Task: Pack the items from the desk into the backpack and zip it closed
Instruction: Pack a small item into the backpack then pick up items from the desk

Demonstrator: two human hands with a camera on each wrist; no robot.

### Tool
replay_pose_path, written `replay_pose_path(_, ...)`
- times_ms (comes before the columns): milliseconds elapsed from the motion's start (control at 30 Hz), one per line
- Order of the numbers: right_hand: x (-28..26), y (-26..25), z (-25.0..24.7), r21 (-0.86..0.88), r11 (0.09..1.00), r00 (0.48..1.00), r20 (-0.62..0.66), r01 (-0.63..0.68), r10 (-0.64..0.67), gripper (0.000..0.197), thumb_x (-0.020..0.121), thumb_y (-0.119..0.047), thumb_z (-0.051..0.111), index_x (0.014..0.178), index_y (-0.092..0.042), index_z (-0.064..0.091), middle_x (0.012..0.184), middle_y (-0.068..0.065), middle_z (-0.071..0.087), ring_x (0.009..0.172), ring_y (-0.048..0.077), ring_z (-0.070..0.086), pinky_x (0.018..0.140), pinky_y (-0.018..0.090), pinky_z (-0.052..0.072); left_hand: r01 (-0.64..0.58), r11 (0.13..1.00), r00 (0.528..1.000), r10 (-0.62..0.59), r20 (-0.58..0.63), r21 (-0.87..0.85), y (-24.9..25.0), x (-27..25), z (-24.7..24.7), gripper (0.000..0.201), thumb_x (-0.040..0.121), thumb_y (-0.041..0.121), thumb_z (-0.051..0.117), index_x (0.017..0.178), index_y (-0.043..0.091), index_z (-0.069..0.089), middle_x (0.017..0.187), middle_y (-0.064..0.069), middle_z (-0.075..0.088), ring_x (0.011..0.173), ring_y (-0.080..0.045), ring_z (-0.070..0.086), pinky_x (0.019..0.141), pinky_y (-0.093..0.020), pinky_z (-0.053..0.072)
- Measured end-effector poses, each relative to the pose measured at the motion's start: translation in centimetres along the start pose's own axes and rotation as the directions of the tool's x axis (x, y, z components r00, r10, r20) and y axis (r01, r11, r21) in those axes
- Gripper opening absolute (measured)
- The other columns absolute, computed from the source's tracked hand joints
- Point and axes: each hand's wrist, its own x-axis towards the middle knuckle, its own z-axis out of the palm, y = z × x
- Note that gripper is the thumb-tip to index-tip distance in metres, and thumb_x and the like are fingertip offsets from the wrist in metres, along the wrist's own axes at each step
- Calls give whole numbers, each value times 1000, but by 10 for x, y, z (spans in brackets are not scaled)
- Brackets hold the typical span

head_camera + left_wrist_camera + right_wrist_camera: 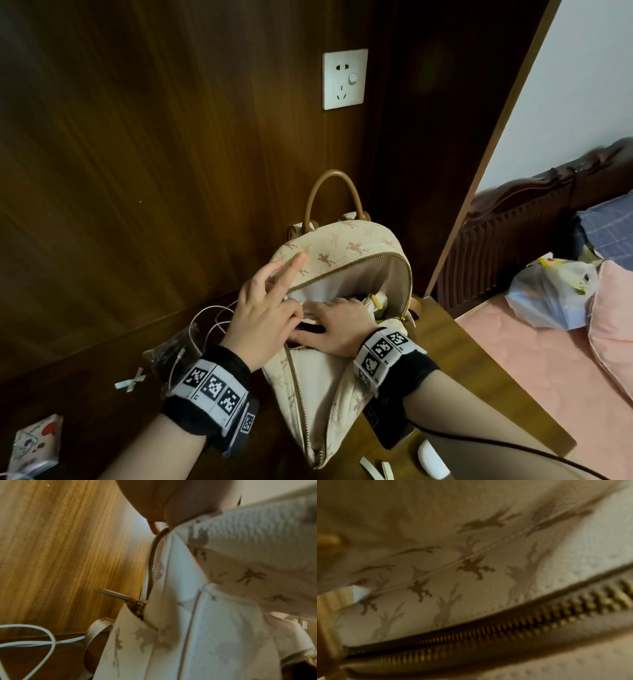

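cable (205,329) left, unpacked | left hand (263,308) splayed at bag (342,246) rim, pinch unclear | bag upright on desk (462,377), mouth open | right hand (337,325) flat inside; I'd press contents low, clear of zip (346,270) | 1 mouse (433,459) waiting

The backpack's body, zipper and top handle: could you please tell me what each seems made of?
Backpack body: cream, pebble-grained, printed, probably coated canvas or faux leather. Zipper: separate brass-coloured teeth, dull sheen, likely metal. Top handle: smooth tan roll, matte, perhaps leather or imitation.
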Motion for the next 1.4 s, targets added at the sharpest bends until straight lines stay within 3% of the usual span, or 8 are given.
replay_pose_path(200,-17,-3,-11,2,1000,998,-52,30,-30,96,63,-85,5,115,-25,59,100,4,69,99,23,60,92,38,41,25,1000,999,-24,24,-7,3,0,-8,8,73,26,73,70,28,66,159,2,9,132,-30,29,95,-51,44)
replay_pose_path(333,-29,1,-24,78,996,999,-10,-33,34,65,85,-70,29,117,-22,59,106,6,67,101,25,59,90,38,45,12,999,999,-10,39,-39,3,-6,-20,10,76,20,71,78,29,68,159,5,6,135,-28,26,93,-53,46)
replay_pose_path(433,-36,4,-40,223,971,996,20,-91,89,50,92,-56,39,119,-20,60,112,7,65,105,25,59,91,36,46,-10,994,1000,8,-16,-107,-2,-15,-32,16,78,13,69,84,27,70,155,2,24,134,-25,30,94,-51,46)
replay_pose_path(733,-75,-49,-95,428,902,976,-214,49,49,37,94,-38,49,123,-17,58,116,2,65,107,17,59,96,35,45,284,947,947,-302,-107,-152,-45,-73,-59,15,83,11,65,94,19,70,137,-4,47,128,-28,36,96,-49,42)
replay_pose_path(933,-85,-114,-96,347,907,942,-311,239,-129,37,95,-35,48,127,-18,56,119,-4,64,109,10,58,93,28,46,575,803,810,-586,-30,-157,-84,-133,-63,21,88,21,59,108,19,66,141,-2,42,130,-28,33,98,-48,39)
replay_pose_path(1067,-77,-147,-75,286,910,910,-371,300,-183,32,95,-33,47,120,-18,61,118,-5,65,108,9,58,90,24,45,744,644,660,-749,51,-179,-107,-177,-59,28,91,25,56,117,18,61,142,-2,39,128,-26,35,99,-43,38)
replay_pose_path(1233,-59,-172,-35,270,924,939,-285,271,-192,30,93,-31,51,117,-18,63,117,-1,66,106,14,60,89,31,49,868,474,495,-850,179,-151,-135,-227,-53,32,94,33,49,123,22,56,143,0,37,130,-27,34,103,-45,35)
replay_pose_path(1400,-46,-191,-7,277,942,972,-188,192,-143,30,93,-30,52,118,-17,63,119,0,64,104,14,60,84,24,47,922,340,380,-886,266,-185,-161,-262,-48,33,95,28,50,125,15,54,140,-8,40,125,-29,42,99,-43,39)
